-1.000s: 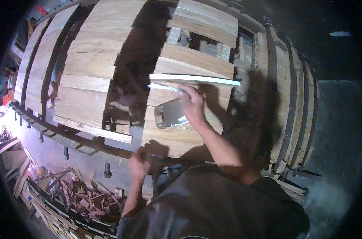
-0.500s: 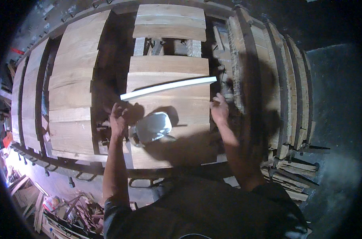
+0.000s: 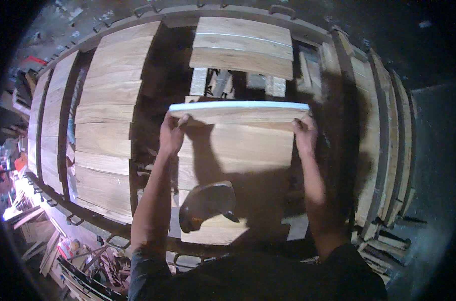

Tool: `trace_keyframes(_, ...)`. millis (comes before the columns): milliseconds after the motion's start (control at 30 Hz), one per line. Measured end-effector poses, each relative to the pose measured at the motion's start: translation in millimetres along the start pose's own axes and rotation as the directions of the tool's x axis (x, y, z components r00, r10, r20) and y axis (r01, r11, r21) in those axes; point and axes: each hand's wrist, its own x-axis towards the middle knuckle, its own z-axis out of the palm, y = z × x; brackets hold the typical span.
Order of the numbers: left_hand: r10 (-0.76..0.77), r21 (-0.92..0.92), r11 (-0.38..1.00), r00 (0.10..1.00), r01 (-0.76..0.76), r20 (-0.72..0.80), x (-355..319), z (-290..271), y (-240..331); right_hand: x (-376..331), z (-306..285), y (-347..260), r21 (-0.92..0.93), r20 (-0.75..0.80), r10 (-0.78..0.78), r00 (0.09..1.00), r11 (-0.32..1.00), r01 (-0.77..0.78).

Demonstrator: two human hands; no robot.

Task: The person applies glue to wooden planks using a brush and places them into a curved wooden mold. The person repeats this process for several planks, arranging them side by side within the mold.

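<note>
Both hands hold one wooden board (image 3: 238,114) by its ends above the plank stack (image 3: 235,150): left hand (image 3: 171,134) and right hand (image 3: 304,134) each pinch an end. Placing step, apparently; next, lower it square. A dark tool (image 3: 208,203), perhaps a hammer, lies near the stack's front edge.

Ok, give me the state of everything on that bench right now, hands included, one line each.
Wooden board: tilted up on edge, held at both ends.
Left hand: gripping the board's left end.
Right hand: gripping the board's right end.
Tool: lying loose on the planks, untouched.
Plank stack: flat under the board.
Left plank stack: lying flat, untouched.
Far planks: flat, untouched.
</note>
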Motion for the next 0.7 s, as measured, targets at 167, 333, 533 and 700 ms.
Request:
trace_keyframes(167,0.163,0.463,0.878,0.985,-0.121,-0.052,95,24,-8,76,28,-4,-0.197,0.016,0.027,1.0,0.98,-0.023)
trace_keyframes(333,0.083,0.578,0.812,0.997,-0.074,0.012,144,35,-25,95,54,16,-0.55,-0.067,0.0,0.998,0.835,-0.037)
trace_keyframes(533,0.057,0.373,0.923,0.993,-0.09,0.099,140,36,-45,82,63,39,-0.392,-0.124,-0.028,0.992,0.92,-0.024)
trace_keyframes(700,0.164,0.39,0.902,0.983,-0.183,0.082,169,35,-61,100,65,44,-0.488,-0.055,-0.158,0.986,0.866,0.112)
